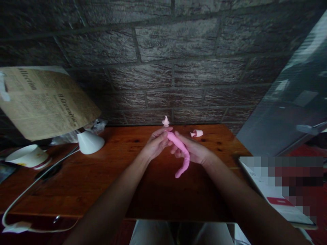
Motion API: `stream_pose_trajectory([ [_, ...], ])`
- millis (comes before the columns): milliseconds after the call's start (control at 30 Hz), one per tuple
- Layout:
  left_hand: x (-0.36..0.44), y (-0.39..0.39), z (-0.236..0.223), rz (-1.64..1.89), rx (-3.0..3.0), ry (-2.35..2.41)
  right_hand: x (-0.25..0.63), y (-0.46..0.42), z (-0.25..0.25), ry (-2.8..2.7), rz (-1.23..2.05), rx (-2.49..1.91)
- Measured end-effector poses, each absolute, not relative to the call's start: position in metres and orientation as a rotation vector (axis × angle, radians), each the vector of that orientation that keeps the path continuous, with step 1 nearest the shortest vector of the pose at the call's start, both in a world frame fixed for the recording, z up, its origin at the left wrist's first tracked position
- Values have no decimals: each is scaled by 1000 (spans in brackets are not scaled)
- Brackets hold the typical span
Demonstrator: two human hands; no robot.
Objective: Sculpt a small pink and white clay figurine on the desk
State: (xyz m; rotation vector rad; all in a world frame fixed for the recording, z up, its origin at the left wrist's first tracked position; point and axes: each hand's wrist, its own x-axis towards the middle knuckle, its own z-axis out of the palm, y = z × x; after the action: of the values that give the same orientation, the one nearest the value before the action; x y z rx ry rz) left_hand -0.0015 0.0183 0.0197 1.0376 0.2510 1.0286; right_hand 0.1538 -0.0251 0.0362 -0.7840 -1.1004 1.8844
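Observation:
A long pink roll of what looks like modelling clay (182, 148) hangs in a bend between my hands above the table. My left hand (157, 142) pinches its upper end between thumb and fingers. Around its middle curls my right hand (192, 149), with the thumb on top and the fingers partly hidden behind the roll. The lower end curves back to the left and dangles free. Just beyond my left hand, a small pale pink pointed piece (166, 121) stands upright near the wall. Another pale pink piece (197, 133), cup-like with a narrow end, lies behind my right hand.
On the left stands a lamp with a newsprint shade (51, 102) and a white base (90, 142). Its cord crosses the table (102, 183) near a paper cup (28, 156). A brick wall (173, 75) bounds the back; a grey panel (278, 112) stands at right.

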Motion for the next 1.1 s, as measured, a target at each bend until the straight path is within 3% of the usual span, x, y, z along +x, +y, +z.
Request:
stream_pose_trajectory([
  [300, -7, 18, 20, 806, 992, 320, 163, -20, 28, -1119, 1786, -820],
  [1100, -2, 21, 6, 723, 1135, 327, 161, -22, 27, -1314, 1752, -821],
])
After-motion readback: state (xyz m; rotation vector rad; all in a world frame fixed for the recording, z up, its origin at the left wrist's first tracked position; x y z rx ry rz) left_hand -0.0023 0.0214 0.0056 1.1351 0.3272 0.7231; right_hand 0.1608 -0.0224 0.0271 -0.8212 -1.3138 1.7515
